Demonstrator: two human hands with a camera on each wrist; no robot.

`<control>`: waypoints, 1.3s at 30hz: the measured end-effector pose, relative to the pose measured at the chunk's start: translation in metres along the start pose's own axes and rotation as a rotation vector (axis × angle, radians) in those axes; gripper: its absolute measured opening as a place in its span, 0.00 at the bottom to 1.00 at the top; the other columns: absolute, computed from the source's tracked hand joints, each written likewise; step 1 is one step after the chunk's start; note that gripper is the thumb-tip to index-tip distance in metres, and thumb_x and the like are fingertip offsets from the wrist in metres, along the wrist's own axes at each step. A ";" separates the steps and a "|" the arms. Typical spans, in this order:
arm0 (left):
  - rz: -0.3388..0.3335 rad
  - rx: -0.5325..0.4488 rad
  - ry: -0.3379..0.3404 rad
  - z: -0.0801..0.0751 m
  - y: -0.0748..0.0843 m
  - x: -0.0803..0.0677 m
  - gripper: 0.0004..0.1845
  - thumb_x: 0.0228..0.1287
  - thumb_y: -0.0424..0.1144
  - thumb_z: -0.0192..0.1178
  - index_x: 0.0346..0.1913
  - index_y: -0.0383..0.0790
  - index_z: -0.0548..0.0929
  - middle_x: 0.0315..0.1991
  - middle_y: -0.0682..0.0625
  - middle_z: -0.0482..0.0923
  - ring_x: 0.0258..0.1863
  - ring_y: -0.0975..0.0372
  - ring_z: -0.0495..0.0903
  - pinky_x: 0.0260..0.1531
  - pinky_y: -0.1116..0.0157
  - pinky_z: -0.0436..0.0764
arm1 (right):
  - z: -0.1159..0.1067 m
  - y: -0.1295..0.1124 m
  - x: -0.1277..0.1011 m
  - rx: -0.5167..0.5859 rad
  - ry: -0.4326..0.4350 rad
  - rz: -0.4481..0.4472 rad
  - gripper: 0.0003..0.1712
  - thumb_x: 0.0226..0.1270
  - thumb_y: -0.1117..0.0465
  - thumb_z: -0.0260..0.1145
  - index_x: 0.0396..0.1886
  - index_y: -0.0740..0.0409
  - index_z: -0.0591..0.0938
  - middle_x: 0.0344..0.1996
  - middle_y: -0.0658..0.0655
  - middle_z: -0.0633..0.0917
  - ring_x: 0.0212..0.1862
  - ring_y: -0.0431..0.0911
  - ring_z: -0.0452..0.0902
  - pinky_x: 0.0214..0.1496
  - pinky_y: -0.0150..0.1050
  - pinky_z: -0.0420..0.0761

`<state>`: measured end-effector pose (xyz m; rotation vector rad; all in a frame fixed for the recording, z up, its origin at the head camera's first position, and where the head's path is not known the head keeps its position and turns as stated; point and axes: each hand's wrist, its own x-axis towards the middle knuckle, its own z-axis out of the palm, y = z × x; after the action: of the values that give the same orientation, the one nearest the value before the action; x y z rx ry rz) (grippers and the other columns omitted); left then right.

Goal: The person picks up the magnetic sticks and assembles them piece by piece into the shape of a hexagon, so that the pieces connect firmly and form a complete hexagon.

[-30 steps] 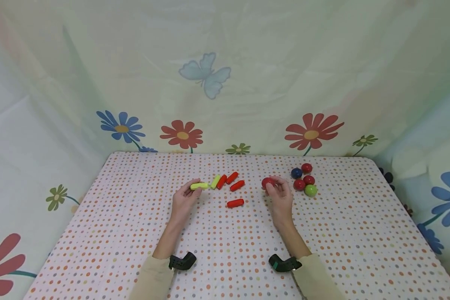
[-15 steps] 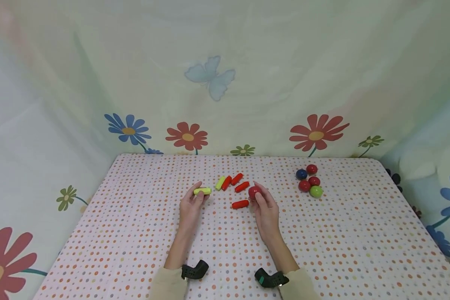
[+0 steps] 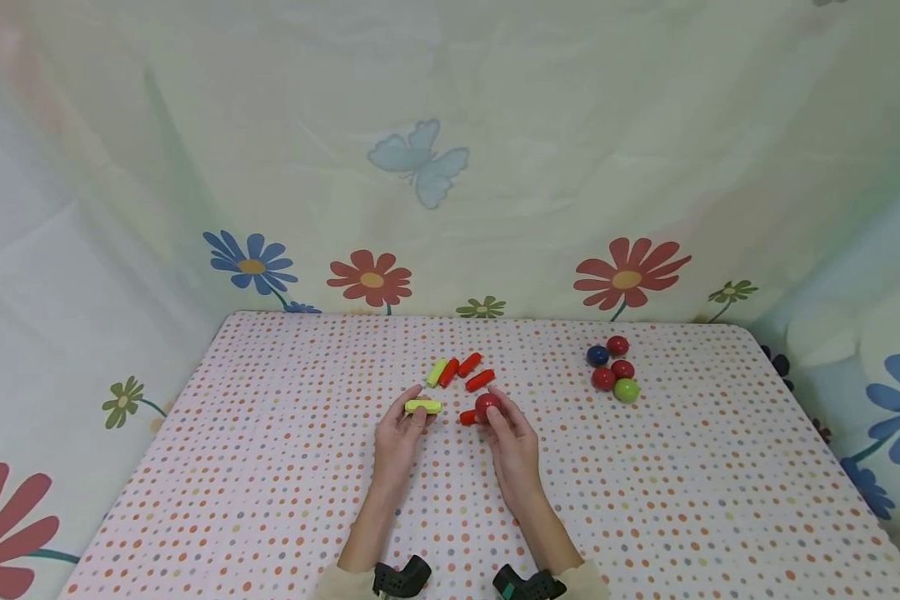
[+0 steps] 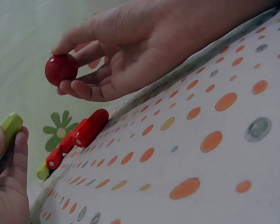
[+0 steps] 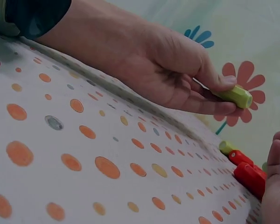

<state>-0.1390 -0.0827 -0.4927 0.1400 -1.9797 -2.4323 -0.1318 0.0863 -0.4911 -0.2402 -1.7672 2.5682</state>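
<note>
Ball (image 3: 485, 403), head view: pinched in my right hand (image 3: 514, 452), raised above the surface (image 3: 270, 467); left hand (image 3: 397, 447) pinches a yellow stick (image 3: 430, 407). Left wrist: ball's glossy, likely hard, light, a bit slippery; I'd take it across its widest part. Right wrist: stick's faceted, likely stiff and light; I'd grip mid-length.

Smooth, glossy red ball (image 4: 60, 71)

Hands (image 3: 396, 448) closer together, red ball (image 3: 487, 404) nearer yellow-green stick (image 3: 423, 407)
</note>
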 end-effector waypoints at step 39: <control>0.050 0.048 -0.098 0.005 -0.003 -0.004 0.23 0.71 0.39 0.56 0.61 0.27 0.68 0.58 0.37 0.72 0.56 0.59 0.80 0.55 0.69 0.79 | 0.002 0.008 0.001 -0.224 -0.083 -0.001 0.28 0.69 0.54 0.63 0.68 0.50 0.72 0.61 0.58 0.77 0.49 0.38 0.80 0.48 0.28 0.82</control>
<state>-0.1350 -0.0768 -0.4947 -0.0294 -2.0551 -2.4063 -0.1321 0.0814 -0.4983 -0.1373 -2.0849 2.4103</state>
